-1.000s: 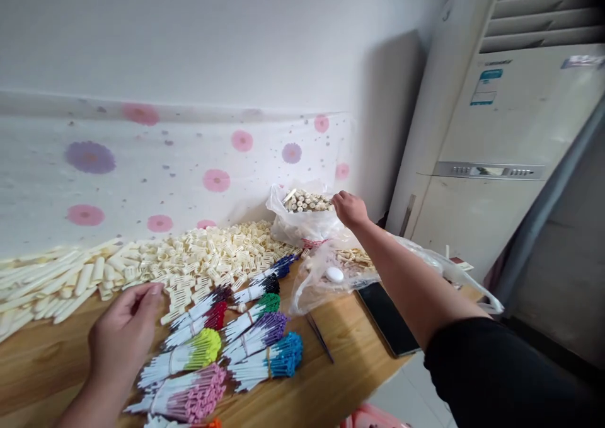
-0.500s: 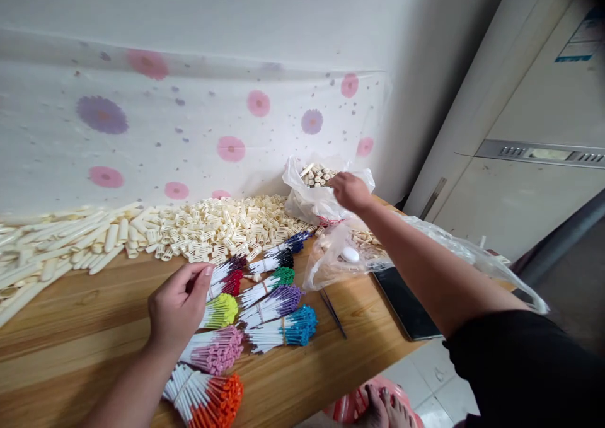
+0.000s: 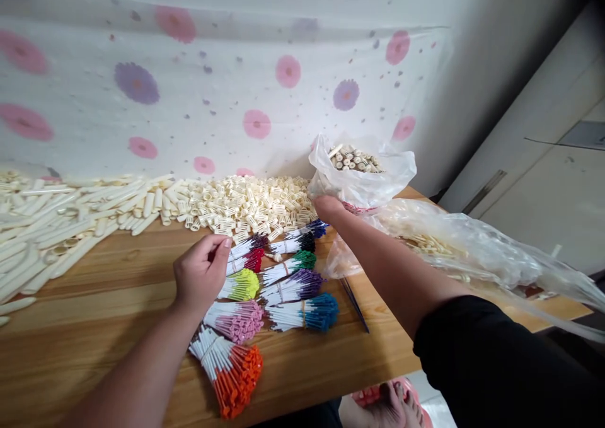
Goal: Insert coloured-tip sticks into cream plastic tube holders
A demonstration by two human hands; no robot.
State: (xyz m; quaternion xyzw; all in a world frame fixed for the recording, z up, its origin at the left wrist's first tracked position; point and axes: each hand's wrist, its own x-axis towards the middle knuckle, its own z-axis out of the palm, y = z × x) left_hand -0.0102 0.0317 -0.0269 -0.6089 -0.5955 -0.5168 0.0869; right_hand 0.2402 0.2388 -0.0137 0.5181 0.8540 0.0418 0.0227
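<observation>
My left hand (image 3: 202, 269) is closed, thumb against the bent fingers, beside the white-stemmed bundles; what it may hold is hidden. My right hand (image 3: 328, 208) reaches to the pile of short cream slotted pieces (image 3: 255, 201), just in front of a plastic bag (image 3: 373, 188); its fingers are hidden. Cream rods fill the bag's top. Bundles with orange (image 3: 236, 381), pink (image 3: 241, 321), yellow (image 3: 246, 284), blue (image 3: 321, 312), purple (image 3: 305, 285) and green (image 3: 305, 261) tips lie between my arms, with red, black and dark blue ones behind.
Long cream tubes (image 3: 94, 210) are heaped at the left on the wooden table (image 3: 118, 289). Dark tweezers (image 3: 354, 305) lie right of the bundles. Another clear bag (image 3: 491, 245) with cream pieces spreads at the right, under my forearm. A flowered sheet (image 3: 203, 94) covers the wall.
My right hand has moved down and left from the bag's opening to the slotted pieces. My left hand keeps its closed shape. The view has shifted, so the table things appear farther right.
</observation>
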